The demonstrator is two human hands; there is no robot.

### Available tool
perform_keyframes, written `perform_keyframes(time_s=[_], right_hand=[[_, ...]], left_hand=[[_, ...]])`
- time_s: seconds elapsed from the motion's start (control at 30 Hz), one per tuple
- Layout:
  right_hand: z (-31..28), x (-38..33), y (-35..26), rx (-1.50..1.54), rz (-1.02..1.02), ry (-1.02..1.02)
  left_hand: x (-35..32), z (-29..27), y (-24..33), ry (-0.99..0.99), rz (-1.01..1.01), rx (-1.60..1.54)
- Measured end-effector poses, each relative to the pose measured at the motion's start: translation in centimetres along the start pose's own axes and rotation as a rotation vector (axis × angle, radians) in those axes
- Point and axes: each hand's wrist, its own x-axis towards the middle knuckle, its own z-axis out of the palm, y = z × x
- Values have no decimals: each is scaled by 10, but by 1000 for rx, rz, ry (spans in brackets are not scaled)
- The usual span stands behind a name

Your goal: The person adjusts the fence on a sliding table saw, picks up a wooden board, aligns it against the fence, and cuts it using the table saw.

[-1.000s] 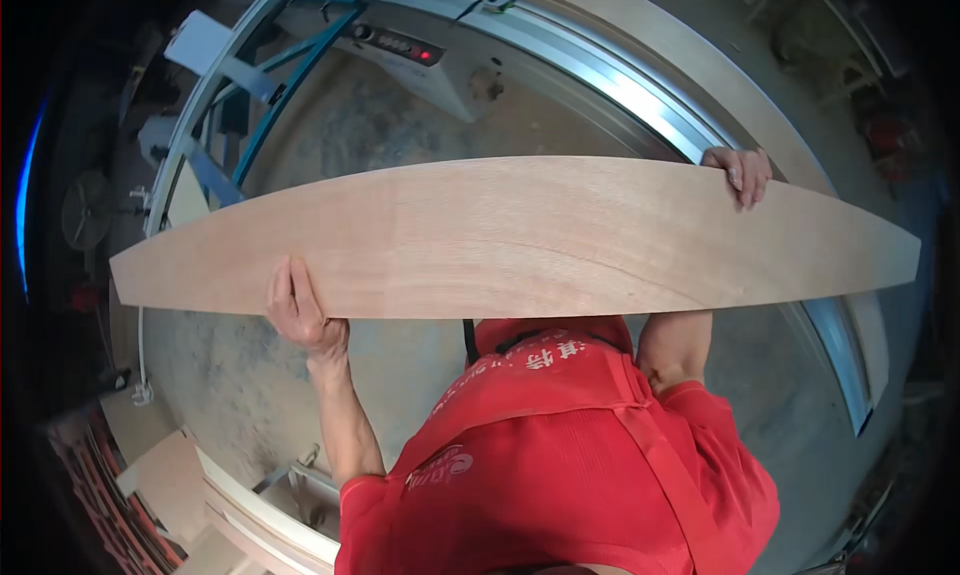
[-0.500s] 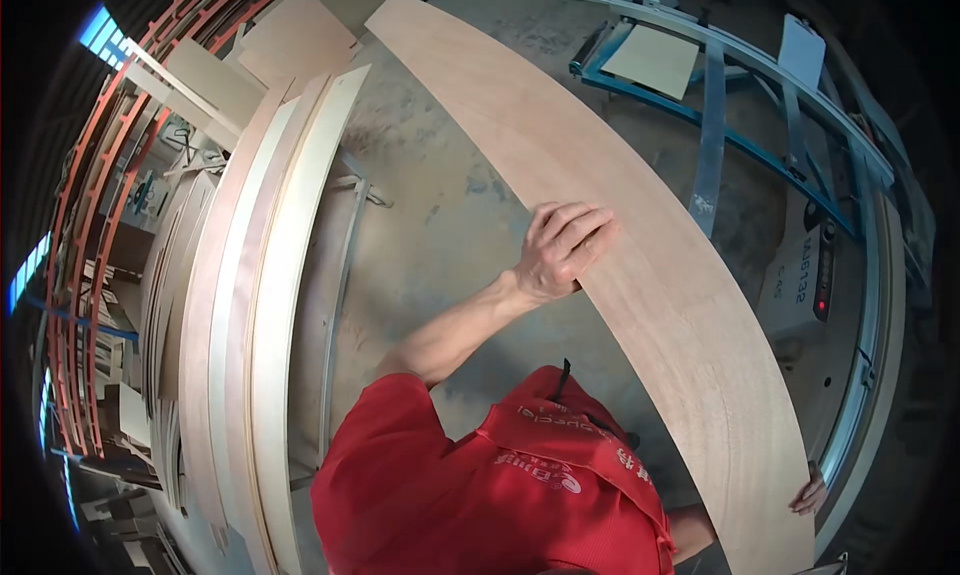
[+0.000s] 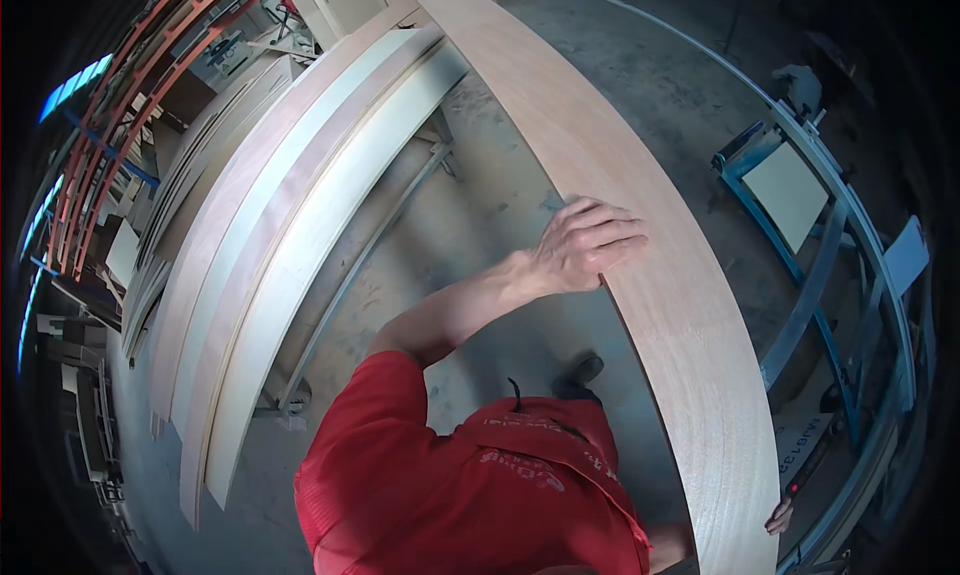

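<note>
Spanning twelve to five o'clock, a long, flat, light-brown wooden board (image 3: pixel 680 295) is pinched at its inner edge by the left hand (image 3: pixel 590 243); the right hand (image 3: pixel 779 518), mostly hidden, curls fingertips over the outer edge at four o'clock.

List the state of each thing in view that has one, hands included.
Wooden board: held in both hands; contact between far end and stack unclear
Left hand: gripping board's inner edge, fingers on top
Right hand: fingers curled at outer edge, rest hidden
Stacked boards: layered on metal stand
Red light: lit
Pale sheet: lying on blue frame
</note>
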Motion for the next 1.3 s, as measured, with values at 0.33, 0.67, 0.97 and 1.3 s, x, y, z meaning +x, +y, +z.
perform_keyframes(time_s=[0.33, 0.67, 0.97, 1.3], right_hand=[[-183, -18, -170, 517, -696, -126], [-511, -231, -122, 2190, 75, -716], [-574, -276, -252, 3227, 403, -1562], [-680, -265, -305, 2938, 493, -1442]], left_hand=[[104, 67, -191, -302, -19, -72], [170, 196, -388, -147, 135, -13], [146, 299, -601, -513, -53, 24], [185, 392, -646, -1003, -324, 153]])
